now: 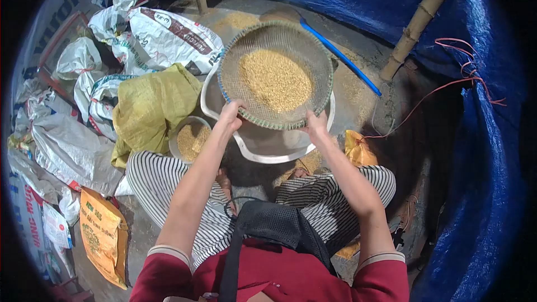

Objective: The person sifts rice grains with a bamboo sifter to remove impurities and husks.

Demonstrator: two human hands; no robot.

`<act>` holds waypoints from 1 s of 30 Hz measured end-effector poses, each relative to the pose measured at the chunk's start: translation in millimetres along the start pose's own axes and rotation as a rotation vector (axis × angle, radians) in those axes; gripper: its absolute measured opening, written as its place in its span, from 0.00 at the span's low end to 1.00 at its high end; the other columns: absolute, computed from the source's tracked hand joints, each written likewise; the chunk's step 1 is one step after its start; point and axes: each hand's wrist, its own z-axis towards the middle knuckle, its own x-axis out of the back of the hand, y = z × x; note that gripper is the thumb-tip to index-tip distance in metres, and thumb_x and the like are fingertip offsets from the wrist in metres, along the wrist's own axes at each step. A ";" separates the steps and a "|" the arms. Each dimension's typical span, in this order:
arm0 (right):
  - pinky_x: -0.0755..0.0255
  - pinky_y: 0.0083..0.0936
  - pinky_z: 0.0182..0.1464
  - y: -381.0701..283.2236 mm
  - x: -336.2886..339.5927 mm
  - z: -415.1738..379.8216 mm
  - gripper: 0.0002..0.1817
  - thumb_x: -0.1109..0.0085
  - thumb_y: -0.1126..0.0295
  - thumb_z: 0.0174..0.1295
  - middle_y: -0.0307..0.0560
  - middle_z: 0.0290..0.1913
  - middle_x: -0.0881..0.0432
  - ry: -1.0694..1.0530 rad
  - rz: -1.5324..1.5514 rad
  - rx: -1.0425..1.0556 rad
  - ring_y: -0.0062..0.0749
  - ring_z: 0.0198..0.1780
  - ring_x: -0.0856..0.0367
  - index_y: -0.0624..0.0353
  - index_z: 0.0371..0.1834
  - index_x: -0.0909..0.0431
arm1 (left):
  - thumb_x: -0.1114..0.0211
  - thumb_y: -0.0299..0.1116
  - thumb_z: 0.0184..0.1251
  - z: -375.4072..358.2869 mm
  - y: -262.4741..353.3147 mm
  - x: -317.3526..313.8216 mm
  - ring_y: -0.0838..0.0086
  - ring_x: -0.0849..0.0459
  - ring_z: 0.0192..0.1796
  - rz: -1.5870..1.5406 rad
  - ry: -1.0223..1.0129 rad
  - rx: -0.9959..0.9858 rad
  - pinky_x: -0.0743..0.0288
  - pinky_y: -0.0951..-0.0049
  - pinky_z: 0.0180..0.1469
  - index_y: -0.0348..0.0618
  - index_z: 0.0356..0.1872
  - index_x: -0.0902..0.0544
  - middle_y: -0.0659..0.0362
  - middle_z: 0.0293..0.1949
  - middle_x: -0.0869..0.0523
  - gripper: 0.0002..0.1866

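Both my hands hold a round woven sieve [235, 61] by its near rim. My left hand [231, 116] is closed on the rim's left side, and my right hand [316, 124] grips it farther right. A heap of yellow grain [277, 80] lies on the mesh. Beneath the sieve stands a wide white basin [246, 154], partly covered by it. Left of the basin, a smaller bowl [173, 144] holds more of the grain.
A yellow-green sack [151, 106] and several white sacks [179, 36] are piled at left. An orange bag [103, 237] lies nearby. A blue tube [341, 59] rests beyond the sieve. Bamboo poles [417, 25] and a blue tarpaulin [481, 134] border the floor, which has scattered grain.
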 end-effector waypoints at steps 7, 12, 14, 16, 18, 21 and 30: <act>0.24 0.47 0.38 -0.4 -1.8 4.8 0.25 0.57 0.74 0.57 0.54 0.53 0.36 0.044 -0.103 -0.084 0.48 0.48 0.29 0.53 0.58 0.49 | 0.54 0.13 0.39 8.9 -15.7 6.1 0.59 0.27 0.40 -0.128 0.013 -0.087 0.28 0.60 0.43 0.30 0.39 0.33 0.49 0.37 0.29 0.19; 0.24 0.47 0.39 9.7 4.4 4.9 0.22 0.59 0.73 0.58 0.53 0.54 0.37 -0.009 -0.063 -0.252 0.47 0.49 0.30 0.54 0.57 0.47 | 0.56 0.12 0.38 19.0 -26.9 17.4 0.54 0.28 0.44 -0.126 0.089 0.146 0.31 0.53 0.49 0.33 0.46 0.37 0.48 0.40 0.30 0.26; 0.25 0.47 0.40 9.1 4.1 2.2 0.22 0.59 0.73 0.58 0.53 0.54 0.37 -0.020 -0.035 -0.272 0.48 0.49 0.29 0.55 0.57 0.47 | 0.56 0.11 0.37 15.0 -24.1 12.8 0.54 0.28 0.44 -0.089 0.067 0.157 0.31 0.54 0.49 0.33 0.47 0.37 0.48 0.40 0.30 0.26; 0.24 0.47 0.39 12.0 2.1 2.9 0.23 0.58 0.74 0.57 0.52 0.53 0.36 0.053 -0.025 -0.133 0.47 0.48 0.28 0.55 0.57 0.47 | 0.55 0.11 0.37 10.0 -18.6 3.5 0.55 0.28 0.43 -0.159 0.045 0.035 0.30 0.56 0.49 0.31 0.45 0.35 0.49 0.40 0.29 0.25; 0.24 0.47 0.39 13.6 -0.8 -3.7 0.23 0.58 0.74 0.56 0.52 0.53 0.36 0.067 0.001 -0.028 0.46 0.48 0.28 0.55 0.57 0.48 | 0.54 0.11 0.37 21.5 -17.3 14.7 0.55 0.27 0.43 -0.101 -0.012 -0.030 0.30 0.57 0.48 0.31 0.45 0.35 0.49 0.40 0.29 0.25; 0.24 0.47 0.38 10.3 -5.6 -5.5 0.24 0.56 0.74 0.55 0.50 0.51 0.35 0.092 0.052 0.082 0.45 0.47 0.28 0.56 0.57 0.47 | 0.53 0.12 0.39 27.4 -17.4 21.8 0.56 0.27 0.42 -0.031 -0.097 -0.134 0.30 0.57 0.48 0.29 0.45 0.36 0.50 0.40 0.29 0.24; 0.25 0.47 0.40 5.1 0.5 -9.9 0.22 0.58 0.76 0.55 0.52 0.50 0.34 0.024 0.011 -0.353 0.46 0.47 0.28 0.59 0.55 0.44 | 0.54 0.11 0.41 26.0 -27.3 26.9 0.57 0.28 0.45 -0.087 0.052 0.110 0.31 0.54 0.50 0.29 0.43 0.36 0.49 0.40 0.30 0.21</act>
